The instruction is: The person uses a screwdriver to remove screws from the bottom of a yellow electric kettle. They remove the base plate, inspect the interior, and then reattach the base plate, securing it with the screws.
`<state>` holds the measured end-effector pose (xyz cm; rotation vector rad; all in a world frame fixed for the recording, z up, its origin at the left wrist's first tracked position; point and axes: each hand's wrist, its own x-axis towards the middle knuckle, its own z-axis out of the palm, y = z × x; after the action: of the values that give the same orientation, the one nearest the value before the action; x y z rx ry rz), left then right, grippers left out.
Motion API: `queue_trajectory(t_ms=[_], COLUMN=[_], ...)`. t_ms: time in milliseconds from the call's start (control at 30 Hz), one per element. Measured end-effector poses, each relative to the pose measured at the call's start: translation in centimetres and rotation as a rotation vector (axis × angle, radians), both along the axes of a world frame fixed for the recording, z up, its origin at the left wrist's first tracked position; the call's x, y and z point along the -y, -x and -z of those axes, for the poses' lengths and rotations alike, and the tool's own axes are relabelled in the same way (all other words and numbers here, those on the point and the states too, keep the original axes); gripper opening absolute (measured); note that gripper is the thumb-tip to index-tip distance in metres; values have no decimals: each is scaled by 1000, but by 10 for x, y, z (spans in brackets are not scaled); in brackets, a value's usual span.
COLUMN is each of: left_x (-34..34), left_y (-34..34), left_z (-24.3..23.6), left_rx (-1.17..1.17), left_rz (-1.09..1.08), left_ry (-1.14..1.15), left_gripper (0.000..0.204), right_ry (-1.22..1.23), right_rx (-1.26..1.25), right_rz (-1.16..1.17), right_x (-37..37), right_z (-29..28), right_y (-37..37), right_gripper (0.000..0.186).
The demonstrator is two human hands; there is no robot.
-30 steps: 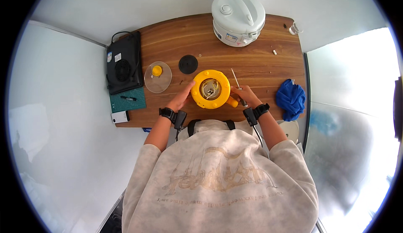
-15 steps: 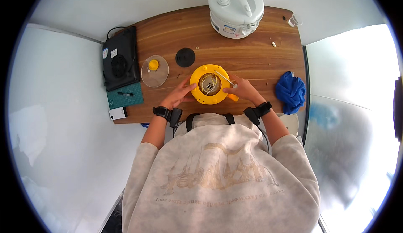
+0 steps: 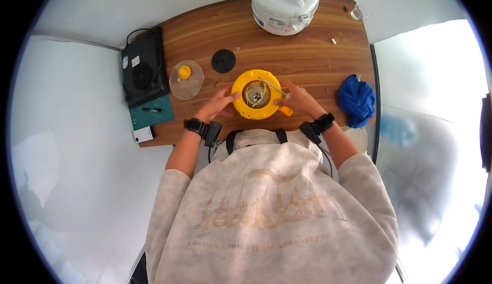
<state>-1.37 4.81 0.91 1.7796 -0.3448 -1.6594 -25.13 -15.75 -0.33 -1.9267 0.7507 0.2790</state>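
Note:
A round yellow appliance body (image 3: 262,115), apparently an upturned small electric pot, lies in front of me with its underside open. Pale wires (image 3: 253,95) and a small dark part show inside its round opening, and an orange-yellow handle (image 3: 285,111) sticks out at lower right. My left hand (image 3: 219,106) grips its left side, thumb on the rim. On the right side my right hand (image 3: 302,101) presses its thumb on the rim and keeps a screwdriver (image 3: 271,85) in its fingers. The thin shaft lies across the upper right of the ring; its handle is mostly hidden.
A black disc (image 3: 223,61) and a clear lid with yellow knob (image 3: 186,90) lie to the left. Farther left are a black flat appliance (image 3: 148,53), a green mat (image 3: 163,111) and a white box (image 3: 144,134). A white cooker (image 3: 277,7) stands behind; blue cloth (image 3: 355,99) lies right.
The whole view has shifted, so the table sits slightly higher in the picture. Both hands stay on the yellow body, and the screwdriver remains in my right hand.

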Motion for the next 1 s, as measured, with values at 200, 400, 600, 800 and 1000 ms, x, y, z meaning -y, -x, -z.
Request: queue_trajectory(t_ms=[200,400,600,800,1000], left_x=[21,21,5,3,14], left_y=[-7,-11,-4,1,-7], left_z=[3,25,1,9,5], left_rx=[300,323,173,245,313], left_rz=[-35,-160,-67,39,68], left_ry=[63,130,44,49,1], left_gripper=[72,70,73,67,60], right_ry=[123,31,-18,40,48], right_rx=[-201,-191,11,121,96], right_rz=[-24,33,233,194,211], right_x=[-17,-21,13,-1,-6], right_z=[-19,-19,-15,8,9], right_y=[-18,-10,0,-15,-19], right_gripper=[90,76,57,60,62])
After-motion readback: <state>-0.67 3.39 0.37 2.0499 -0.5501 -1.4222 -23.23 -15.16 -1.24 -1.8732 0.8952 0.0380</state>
